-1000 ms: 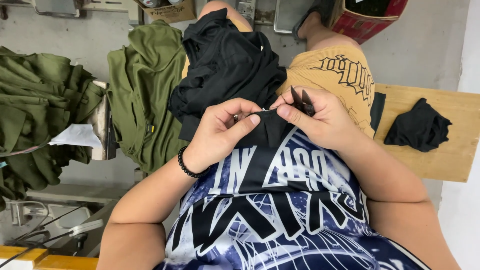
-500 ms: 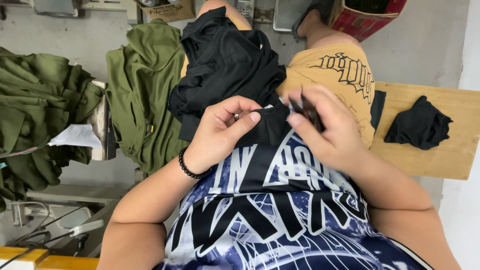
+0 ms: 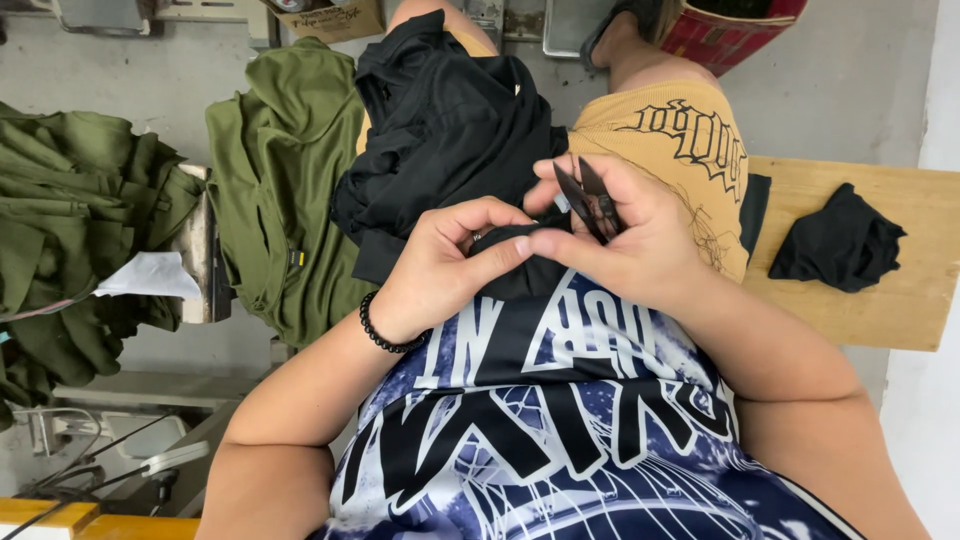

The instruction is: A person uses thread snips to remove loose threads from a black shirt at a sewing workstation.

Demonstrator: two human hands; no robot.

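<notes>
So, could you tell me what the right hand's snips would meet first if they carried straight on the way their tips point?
Probably the black garment heaped on the lap. The thread snips in the right hand point up-left in the picture toward it, though depth is unclear.

Seeing matt black cloth (image 3: 450,130), dark metal snips (image 3: 590,200), glossy bead bracelet (image 3: 378,330), bare rough wood bench (image 3: 900,310), olive cloth (image 3: 280,180).

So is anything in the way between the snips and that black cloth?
Nothing visible. The right hand holds the snips just above the black cloth, which both hands pinch. The left hand sits beside it, not between.
</notes>
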